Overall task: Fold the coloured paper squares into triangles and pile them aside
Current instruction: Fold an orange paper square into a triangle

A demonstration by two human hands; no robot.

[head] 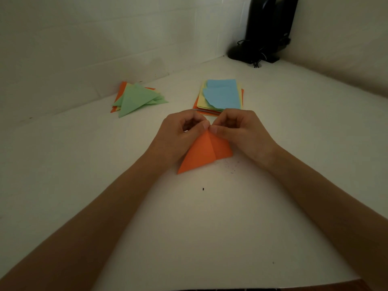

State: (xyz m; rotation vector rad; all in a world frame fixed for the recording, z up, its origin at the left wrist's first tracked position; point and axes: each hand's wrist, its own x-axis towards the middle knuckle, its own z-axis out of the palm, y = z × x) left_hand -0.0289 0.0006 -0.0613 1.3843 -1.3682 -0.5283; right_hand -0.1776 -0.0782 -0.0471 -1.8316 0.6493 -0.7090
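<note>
An orange paper, folded into a triangle with a crease down its middle, lies on the white table in front of me. My left hand and my right hand meet at its far tip, and each pinches that tip between thumb and fingers. Behind the hands sits a stack of unfolded squares, blue on top, yellow and orange beneath. A pile of folded triangles, green over orange, lies at the back left near the wall.
Two black speakers with tangled cables stand in the far right corner. White walls close the table at the back and the right. A small dark speck and faint marks lie near the paper.
</note>
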